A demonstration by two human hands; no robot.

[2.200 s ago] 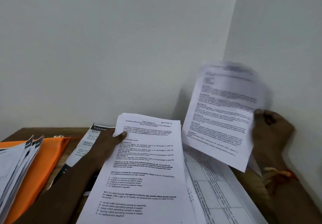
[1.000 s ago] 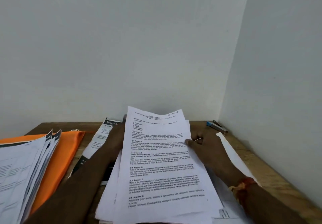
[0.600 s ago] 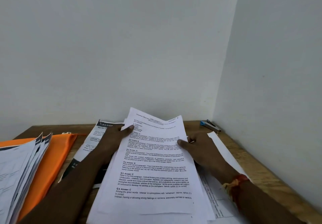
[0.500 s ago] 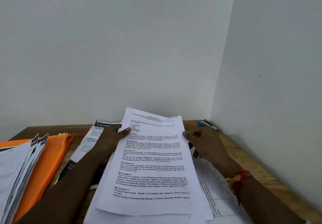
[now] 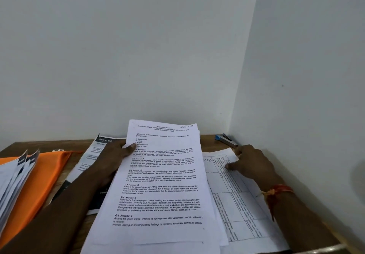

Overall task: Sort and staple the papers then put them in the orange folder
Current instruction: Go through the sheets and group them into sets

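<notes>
The left hand (image 5: pixel 116 155) pinches the flat sheaf of white printed papers (image 5: pixel 162 184) at its left edge, thumb on top. The right hand (image 5: pixel 250 163) rests relaxed fingers (image 5: pixel 230 166) on a gridded sheet (image 5: pixel 237 204), holding nothing. The smooth orange folder (image 5: pixel 45 174) lies left on the wooden worktop (image 5: pixel 11 149).

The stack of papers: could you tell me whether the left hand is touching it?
Touching. The head view shows the left hand holding the stack of papers, thumb over its left edge.
</notes>
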